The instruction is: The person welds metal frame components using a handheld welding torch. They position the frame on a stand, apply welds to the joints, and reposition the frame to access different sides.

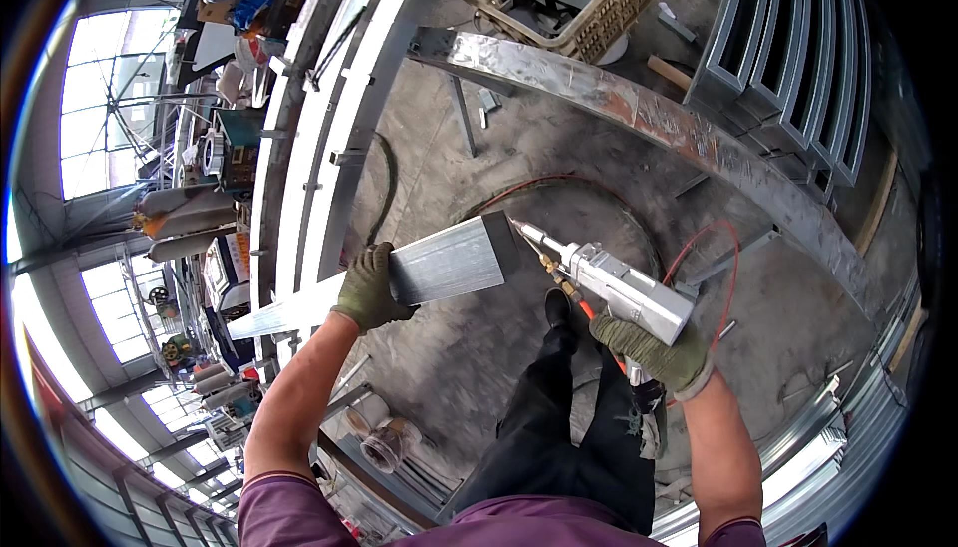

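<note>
My left hand, in a green work glove, is closed around a rectangular metal tube. The tube slants up to the right, and its far left part lies over the long metal rails. In my gloved right hand is a silver handheld laser welding gun, gripped at the handle. Its narrow nozzle points up and left toward the tube's open right end, close to the upper corner. From this view I cannot tell whether nozzle and tube touch. An orange hose and brass fittings run along the gun's underside.
A curved steel beam arcs across in front. Beyond it stand a yellow plastic crate of dark parts and stacked metal frames. Long metal rails stretch along my left. A red hose loops on the right. Buckets stand lower left.
</note>
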The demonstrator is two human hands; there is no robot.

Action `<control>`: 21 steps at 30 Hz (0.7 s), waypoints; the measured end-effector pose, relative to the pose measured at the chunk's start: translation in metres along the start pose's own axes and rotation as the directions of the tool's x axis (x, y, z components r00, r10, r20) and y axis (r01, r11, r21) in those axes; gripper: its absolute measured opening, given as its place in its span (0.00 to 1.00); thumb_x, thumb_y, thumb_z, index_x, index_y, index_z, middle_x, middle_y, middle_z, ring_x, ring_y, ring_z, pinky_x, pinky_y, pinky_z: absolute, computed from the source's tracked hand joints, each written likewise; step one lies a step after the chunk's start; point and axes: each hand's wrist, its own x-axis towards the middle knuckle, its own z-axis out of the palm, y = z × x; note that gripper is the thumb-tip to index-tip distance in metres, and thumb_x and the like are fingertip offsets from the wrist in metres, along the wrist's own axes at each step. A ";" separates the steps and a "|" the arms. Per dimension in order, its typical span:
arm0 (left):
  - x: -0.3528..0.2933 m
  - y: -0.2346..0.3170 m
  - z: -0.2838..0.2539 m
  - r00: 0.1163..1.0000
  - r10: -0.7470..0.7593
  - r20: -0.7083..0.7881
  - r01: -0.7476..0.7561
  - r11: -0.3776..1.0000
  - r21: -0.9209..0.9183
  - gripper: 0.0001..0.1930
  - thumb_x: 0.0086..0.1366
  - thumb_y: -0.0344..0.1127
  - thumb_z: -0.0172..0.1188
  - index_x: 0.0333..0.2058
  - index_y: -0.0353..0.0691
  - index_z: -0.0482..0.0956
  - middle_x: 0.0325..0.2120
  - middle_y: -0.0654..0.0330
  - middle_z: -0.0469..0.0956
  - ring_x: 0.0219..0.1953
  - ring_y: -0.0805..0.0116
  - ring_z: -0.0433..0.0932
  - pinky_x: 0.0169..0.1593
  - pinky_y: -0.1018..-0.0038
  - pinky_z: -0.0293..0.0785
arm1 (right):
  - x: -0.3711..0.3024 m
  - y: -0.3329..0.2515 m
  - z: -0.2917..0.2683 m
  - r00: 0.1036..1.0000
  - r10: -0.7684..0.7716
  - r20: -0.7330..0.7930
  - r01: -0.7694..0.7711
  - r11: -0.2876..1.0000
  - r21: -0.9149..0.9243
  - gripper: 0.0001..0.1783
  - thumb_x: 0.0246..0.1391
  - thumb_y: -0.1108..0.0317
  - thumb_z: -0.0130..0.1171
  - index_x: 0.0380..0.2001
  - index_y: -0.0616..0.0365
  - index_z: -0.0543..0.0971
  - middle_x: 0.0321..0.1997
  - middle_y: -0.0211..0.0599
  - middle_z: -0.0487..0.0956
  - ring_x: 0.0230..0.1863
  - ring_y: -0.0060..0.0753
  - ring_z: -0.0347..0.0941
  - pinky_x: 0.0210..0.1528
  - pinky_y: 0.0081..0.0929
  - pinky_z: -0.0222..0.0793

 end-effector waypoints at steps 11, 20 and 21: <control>-0.020 0.011 0.010 0.988 -0.062 -0.142 0.080 0.989 0.121 0.67 0.34 0.56 0.87 0.68 0.31 0.58 0.59 0.43 0.71 0.65 0.43 0.69 0.74 0.47 0.57 | -0.017 0.002 0.009 0.998 -0.035 -0.042 0.023 0.966 -0.256 0.27 0.58 0.80 0.73 0.61 0.66 0.79 0.48 0.34 0.88 0.47 0.21 0.85 0.51 0.22 0.83; -0.025 0.000 0.043 0.894 -0.057 -0.444 0.106 0.991 0.087 0.66 0.33 0.49 0.87 0.68 0.31 0.57 0.61 0.39 0.66 0.65 0.36 0.65 0.73 0.42 0.57 | 0.002 0.026 0.001 0.973 -0.218 0.073 0.229 0.890 -0.394 0.17 0.58 0.69 0.76 0.50 0.55 0.89 0.46 0.36 0.91 0.47 0.30 0.88 0.47 0.29 0.83; -0.024 0.001 0.043 0.894 -0.059 -0.444 0.110 0.990 0.089 0.66 0.33 0.49 0.87 0.68 0.31 0.57 0.60 0.39 0.66 0.65 0.36 0.65 0.73 0.42 0.57 | 0.005 0.026 0.000 0.978 -0.196 0.076 0.210 0.907 -0.365 0.16 0.58 0.69 0.76 0.49 0.54 0.89 0.47 0.36 0.91 0.47 0.31 0.88 0.47 0.30 0.83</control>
